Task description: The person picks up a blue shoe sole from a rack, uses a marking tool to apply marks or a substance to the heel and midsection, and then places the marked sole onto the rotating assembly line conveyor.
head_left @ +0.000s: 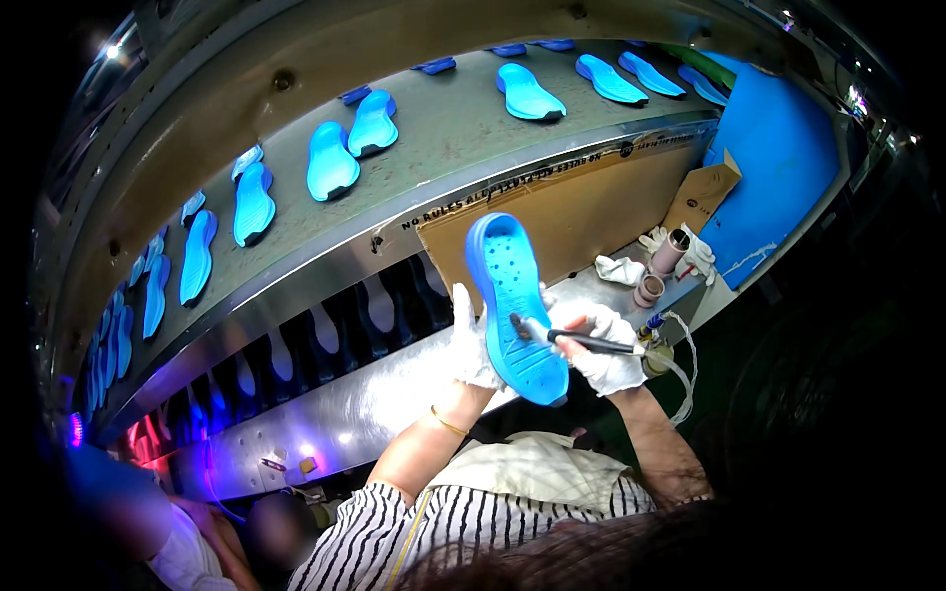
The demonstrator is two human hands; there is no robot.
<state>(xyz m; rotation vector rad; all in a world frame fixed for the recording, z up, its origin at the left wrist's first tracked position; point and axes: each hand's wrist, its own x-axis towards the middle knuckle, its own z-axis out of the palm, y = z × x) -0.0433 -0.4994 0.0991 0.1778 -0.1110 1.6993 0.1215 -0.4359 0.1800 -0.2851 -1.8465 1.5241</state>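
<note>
A bright blue shoe sole [505,276] stands tilted in front of me, its dotted and ribbed inner face turned up. My left hand [473,340], in a white glove, grips it along its left edge; the thumb points up, and the other fingers are hidden behind the sole. My right hand [606,360], also white-gloved, is closed around a brush [601,344] with a black handle. The brush tip meets the middle of the sole's inner face. A clear tube [678,379] runs from near the handle's back end.
Several blue soles [333,163] lie on a grey-green conveyor belt [443,118] beyond a metal rail. Cardboard [572,207] leans below it. Cups [669,253] and white gloves [621,270] lie on the metal ledge [374,409]. Another person [192,542] is at lower left.
</note>
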